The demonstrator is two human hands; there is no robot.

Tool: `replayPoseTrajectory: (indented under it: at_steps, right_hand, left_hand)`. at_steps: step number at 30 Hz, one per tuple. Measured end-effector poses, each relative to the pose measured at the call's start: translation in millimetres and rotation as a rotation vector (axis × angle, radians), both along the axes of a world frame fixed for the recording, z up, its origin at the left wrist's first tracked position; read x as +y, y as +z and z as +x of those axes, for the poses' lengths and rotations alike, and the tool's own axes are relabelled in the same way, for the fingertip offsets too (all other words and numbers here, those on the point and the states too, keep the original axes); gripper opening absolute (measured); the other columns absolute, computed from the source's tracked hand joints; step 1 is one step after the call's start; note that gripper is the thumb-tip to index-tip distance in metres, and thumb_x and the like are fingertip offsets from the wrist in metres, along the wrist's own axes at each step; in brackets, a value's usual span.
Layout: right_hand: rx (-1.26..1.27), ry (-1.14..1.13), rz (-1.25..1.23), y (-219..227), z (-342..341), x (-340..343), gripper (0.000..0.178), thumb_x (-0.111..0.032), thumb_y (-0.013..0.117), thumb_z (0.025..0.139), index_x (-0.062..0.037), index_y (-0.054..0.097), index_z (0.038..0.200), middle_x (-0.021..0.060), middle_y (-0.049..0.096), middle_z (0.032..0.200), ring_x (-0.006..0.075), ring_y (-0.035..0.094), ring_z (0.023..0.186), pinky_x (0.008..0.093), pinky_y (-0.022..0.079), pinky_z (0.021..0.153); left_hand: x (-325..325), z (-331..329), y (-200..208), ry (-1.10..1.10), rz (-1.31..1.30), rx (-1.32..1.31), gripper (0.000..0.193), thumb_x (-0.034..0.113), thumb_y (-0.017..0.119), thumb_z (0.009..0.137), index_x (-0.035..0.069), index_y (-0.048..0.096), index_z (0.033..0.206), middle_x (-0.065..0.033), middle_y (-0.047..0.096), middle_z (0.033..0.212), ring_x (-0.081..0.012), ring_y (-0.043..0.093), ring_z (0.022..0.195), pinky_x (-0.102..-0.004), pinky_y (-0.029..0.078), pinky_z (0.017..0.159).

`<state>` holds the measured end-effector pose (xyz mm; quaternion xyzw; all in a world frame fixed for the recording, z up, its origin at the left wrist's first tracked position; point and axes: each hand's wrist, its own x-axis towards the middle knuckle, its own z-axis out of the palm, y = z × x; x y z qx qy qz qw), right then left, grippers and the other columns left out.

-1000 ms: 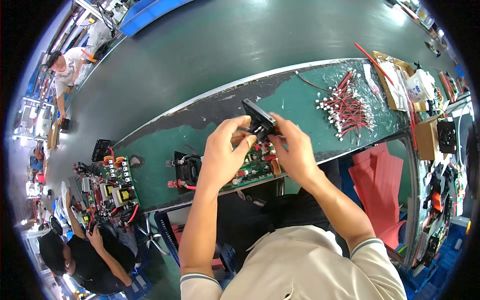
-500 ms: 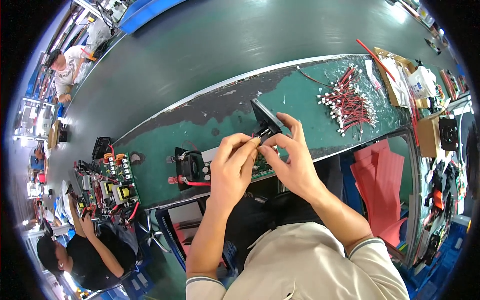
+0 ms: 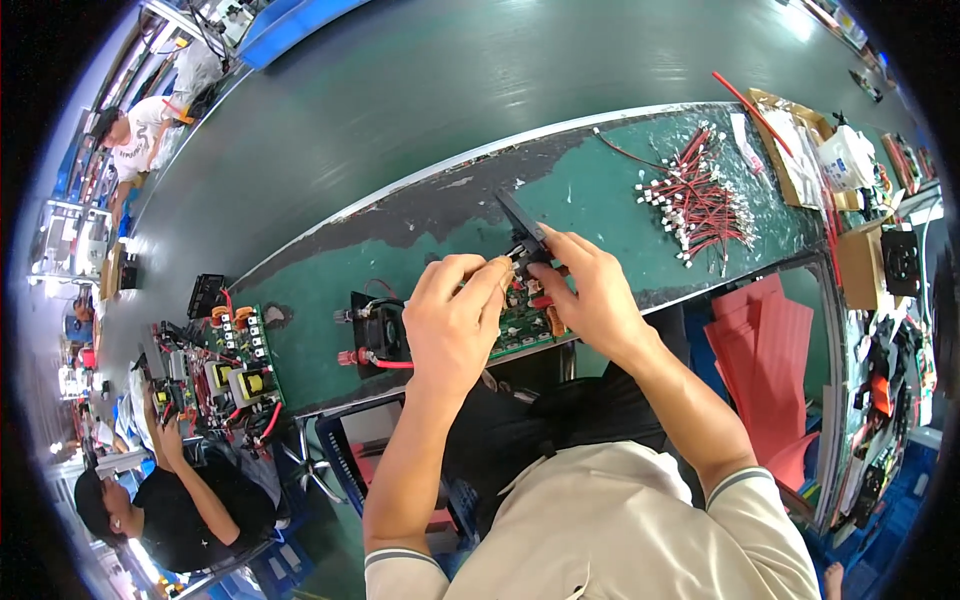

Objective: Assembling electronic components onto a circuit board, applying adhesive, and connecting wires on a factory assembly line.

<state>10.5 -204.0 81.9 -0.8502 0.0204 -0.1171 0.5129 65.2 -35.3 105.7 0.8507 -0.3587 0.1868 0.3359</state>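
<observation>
My left hand (image 3: 455,315) and my right hand (image 3: 590,295) meet over a green circuit board (image 3: 520,322) at the near edge of the green bench (image 3: 440,215). My right hand grips a black flat part (image 3: 522,228) that sticks up and away from me. The fingertips of my left hand pinch a small piece right against that part. A black fan unit (image 3: 380,328) with a red connector sits on the board's left end, just left of my left hand.
A heap of red wires with white plugs (image 3: 700,200) lies to the right on the bench. Cardboard and bags (image 3: 810,150) sit at the far right. Red sheets (image 3: 765,350) lie below the bench edge. A co-worker (image 3: 170,490) handles another board (image 3: 235,365) at left.
Both hands have come down and nearer to me, over the board. The black part stays in my right hand, and my left fingers have closed in on it.
</observation>
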Motion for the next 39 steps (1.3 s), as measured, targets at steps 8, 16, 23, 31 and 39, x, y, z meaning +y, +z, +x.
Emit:
replayPoseTrajectory:
  at_steps: [8, 16, 23, 31, 39]
  right_hand:
    - [-0.144, -0.063, -0.165, 9.9, -0.4, 5.1, 0.045, 0.003, 0.062, 0.083, 0.0007, 0.056, 0.127, 0.0192, 0.063, 0.097, 0.0396, 0.062, 0.084, 0.0407, 0.051, 0.073]
    - [-0.115, -0.057, -0.164, 8.0, 0.1, 4.5, 0.044, 0.003, 0.062, 0.083, 0.0004, 0.056, 0.127, 0.0200, 0.062, 0.094, 0.0400, 0.062, 0.082, 0.0415, 0.051, 0.070]
    - [-0.073, -0.078, -0.136, 14.7, -3.7, 7.9, 0.035, 0.004, 0.062, 0.083, 0.0018, 0.058, 0.117, 0.0201, 0.062, 0.087, 0.0406, 0.062, 0.076, 0.0426, 0.050, 0.063]
    - [-0.095, -0.101, -0.209, 12.3, -2.9, 7.8, 0.026, 0.001, 0.062, 0.085, 0.0038, 0.058, 0.111, 0.0204, 0.063, 0.088, 0.0404, 0.063, 0.075, 0.0413, 0.050, 0.060]
    - [-0.071, -0.088, -0.129, 12.9, -0.5, 3.3, 0.033, -0.002, 0.065, 0.085, 0.0051, 0.059, 0.117, 0.0206, 0.065, 0.096, 0.0389, 0.065, 0.081, 0.0384, 0.053, 0.066]
  left_hand:
    - [-5.6, 5.2, -0.1, 0.002, 0.014, -0.039, 0.022, 0.002, 0.076, 0.073, 0.009, 0.072, 0.094, -0.0023, 0.061, 0.085, -0.0212, 0.060, 0.074, -0.0325, 0.050, 0.063]
    - [-7.7, 8.2, -4.4, -0.023, 0.038, -0.134, 0.023, 0.002, 0.077, 0.072, 0.007, 0.070, 0.094, -0.0028, 0.061, 0.085, -0.0226, 0.059, 0.075, -0.0334, 0.050, 0.063]
    - [-13.1, 8.1, -5.8, -0.085, 0.018, -0.162, 0.024, -0.003, 0.075, 0.071, 0.003, 0.070, 0.094, -0.0062, 0.063, 0.087, -0.0244, 0.061, 0.078, -0.0348, 0.051, 0.066]
    - [-16.5, 11.9, -6.9, -0.125, 0.016, -0.171, 0.022, -0.002, 0.075, 0.073, 0.002, 0.069, 0.094, -0.0083, 0.063, 0.086, -0.0259, 0.062, 0.077, -0.0353, 0.051, 0.066]
    - [-15.1, 10.9, -13.0, -0.065, -0.076, -0.105, 0.019, -0.001, 0.076, 0.075, 0.004, 0.070, 0.092, -0.0072, 0.063, 0.085, -0.0249, 0.062, 0.075, -0.0339, 0.051, 0.065]
